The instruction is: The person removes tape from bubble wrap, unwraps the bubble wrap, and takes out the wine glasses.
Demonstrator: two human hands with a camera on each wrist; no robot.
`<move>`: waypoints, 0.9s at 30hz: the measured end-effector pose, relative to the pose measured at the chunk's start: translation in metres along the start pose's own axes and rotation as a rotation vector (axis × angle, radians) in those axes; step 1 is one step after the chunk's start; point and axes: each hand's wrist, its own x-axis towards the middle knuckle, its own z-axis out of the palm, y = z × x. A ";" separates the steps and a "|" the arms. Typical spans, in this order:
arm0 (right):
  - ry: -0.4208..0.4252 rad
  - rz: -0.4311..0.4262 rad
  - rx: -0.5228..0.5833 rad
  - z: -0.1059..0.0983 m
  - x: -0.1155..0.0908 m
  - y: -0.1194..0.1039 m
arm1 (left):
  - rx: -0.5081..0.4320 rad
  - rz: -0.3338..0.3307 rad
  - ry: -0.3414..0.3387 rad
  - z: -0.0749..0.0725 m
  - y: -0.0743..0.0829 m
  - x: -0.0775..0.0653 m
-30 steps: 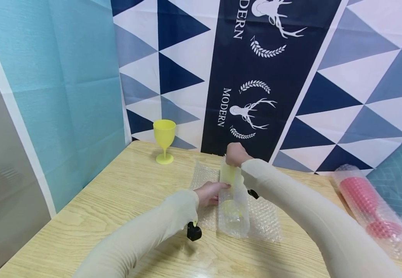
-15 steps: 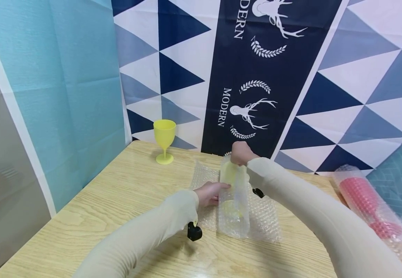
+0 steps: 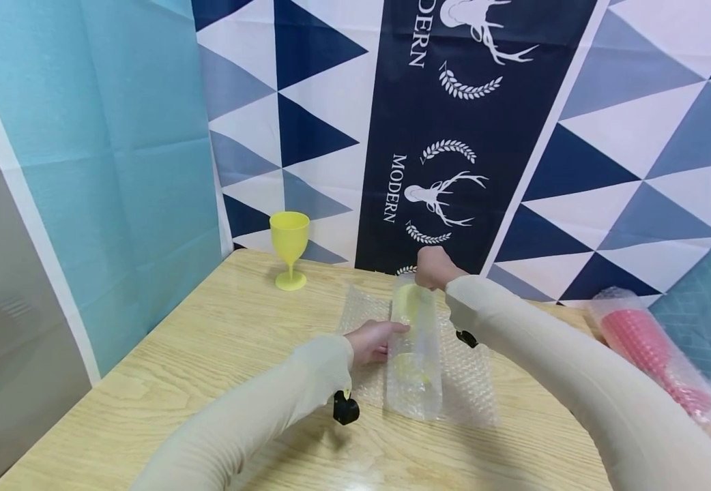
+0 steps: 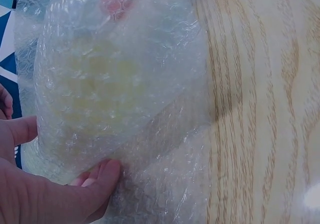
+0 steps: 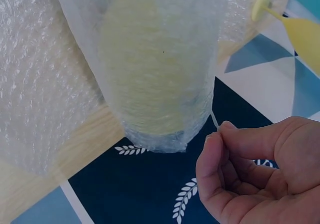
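A goblet-shaped yellow thing wrapped in bubble wrap [image 3: 413,344] lies on a flat sheet of bubble wrap [image 3: 469,389] on the table. My left hand [image 3: 370,341] holds the bundle at its left side, the thumb and fingers bent around the wrap. Beyond the bundle's far end, my right hand [image 3: 435,268] pinches a thin translucent strip [image 5: 215,120] between thumb and forefinger. In the right wrist view this strip runs from the bundle's edge to the fingertips, and the other fingers curl in. The wrap blurs the yellow shape inside.
Upright at the back left of the wooden table [image 3: 226,341] stands a bare yellow goblet [image 3: 290,235]. A red item in bubble wrap [image 3: 644,348] lies at the right edge. Patterned cloth [image 3: 325,88] hangs right behind the table.
My right hand has moved a little right and up, away from the bundle's far end, uncovering more of it. The left hand stays in place on the bundle.
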 end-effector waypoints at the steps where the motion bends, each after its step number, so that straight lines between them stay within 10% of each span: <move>1: 0.001 -0.001 0.004 -0.001 0.000 0.001 | 0.003 0.000 -0.001 0.001 0.000 0.000; 27: 0.114 -0.093 -0.033 0.010 -0.018 0.036 | 0.015 0.018 -0.001 0.000 0.000 -0.001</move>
